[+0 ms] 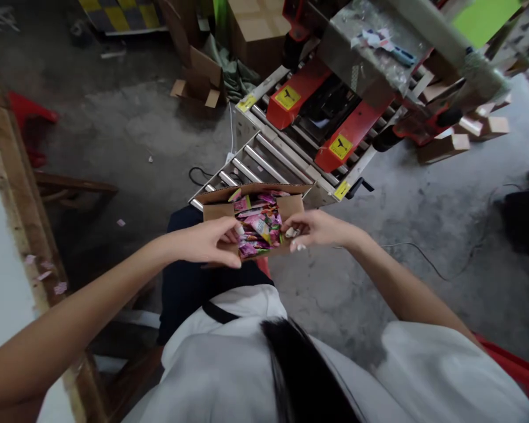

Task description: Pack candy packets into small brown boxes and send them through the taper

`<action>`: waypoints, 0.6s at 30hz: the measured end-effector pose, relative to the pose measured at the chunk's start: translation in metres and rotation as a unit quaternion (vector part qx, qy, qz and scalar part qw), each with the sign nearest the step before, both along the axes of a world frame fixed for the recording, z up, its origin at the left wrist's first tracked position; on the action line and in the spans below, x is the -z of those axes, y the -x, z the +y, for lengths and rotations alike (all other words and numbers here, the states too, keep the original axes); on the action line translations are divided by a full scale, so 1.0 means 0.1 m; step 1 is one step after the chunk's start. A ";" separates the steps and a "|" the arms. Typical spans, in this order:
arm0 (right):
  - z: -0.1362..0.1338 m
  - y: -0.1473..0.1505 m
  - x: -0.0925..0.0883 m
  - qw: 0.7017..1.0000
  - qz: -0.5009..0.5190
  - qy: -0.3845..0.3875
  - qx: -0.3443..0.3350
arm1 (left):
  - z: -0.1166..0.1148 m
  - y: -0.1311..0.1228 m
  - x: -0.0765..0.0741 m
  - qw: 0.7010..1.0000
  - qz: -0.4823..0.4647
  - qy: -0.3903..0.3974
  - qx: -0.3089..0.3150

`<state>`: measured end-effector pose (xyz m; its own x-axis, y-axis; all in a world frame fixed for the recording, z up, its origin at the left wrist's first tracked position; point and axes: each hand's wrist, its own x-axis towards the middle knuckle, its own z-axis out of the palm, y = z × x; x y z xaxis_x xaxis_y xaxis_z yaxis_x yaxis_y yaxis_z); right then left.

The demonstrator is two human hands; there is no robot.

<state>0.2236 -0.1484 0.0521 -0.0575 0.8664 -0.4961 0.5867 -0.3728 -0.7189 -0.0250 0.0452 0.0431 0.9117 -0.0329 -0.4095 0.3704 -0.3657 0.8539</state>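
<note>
An open cardboard box [220,212] sits at the near end of the roller conveyor, close to my lap. It is filled with small pink, shiny packets [258,226], one showing a white and yellow patch. My left hand [214,241] lies over the box's left flap, its thumb apart from its curled fingers. Over the right flap is my right hand [312,229], fingers bent toward the packets and thumb apart from them. No packet is visibly gripped by either hand. The near side of the box is partly hidden.
A red-railed box-sealing machine [330,111] with yellow labels stands beyond the rollers [264,161]. A crank handle [361,187] sticks out at its right. Cardboard boxes [258,35] lie behind, smaller ones [449,144] on the right. A wood-edged table [17,211] is at left.
</note>
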 end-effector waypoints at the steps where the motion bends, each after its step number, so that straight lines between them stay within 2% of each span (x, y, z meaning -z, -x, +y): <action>1: 0.05 0.02 0.03 0.999 -0.022 0.009 0.027 | 0.01 -0.01 0.01 1.000 0.004 -0.009 -0.015; 3: 0.10 0.08 0.08 0.993 -0.089 0.012 0.072 | -0.02 -0.04 0.04 0.996 -0.005 -0.084 -0.042; 5: 0.09 0.20 0.09 0.981 -0.168 -0.011 0.101 | -0.11 -0.05 0.07 0.974 -0.028 -0.215 -0.070; 8: -0.04 0.42 0.11 0.939 -0.297 -0.126 0.116 | -0.32 -0.02 0.09 0.913 -0.040 -0.389 -0.114; 10: -0.11 0.53 0.15 0.916 -0.328 -0.214 0.084 | -0.47 0.01 0.13 0.878 -0.054 -0.455 -0.137; 13: -0.09 0.56 0.24 0.921 -0.297 -0.251 -0.006 | -0.65 0.07 0.25 0.856 -0.138 -0.479 -0.137; 16: 0.09 0.45 0.27 0.934 -0.268 -0.225 -0.071 | -0.77 0.10 0.39 0.840 -0.236 -0.467 -0.141; 18: 0.26 0.36 0.24 0.943 -0.245 -0.199 -0.104 | -0.80 0.11 0.45 0.835 -0.261 -0.458 -0.158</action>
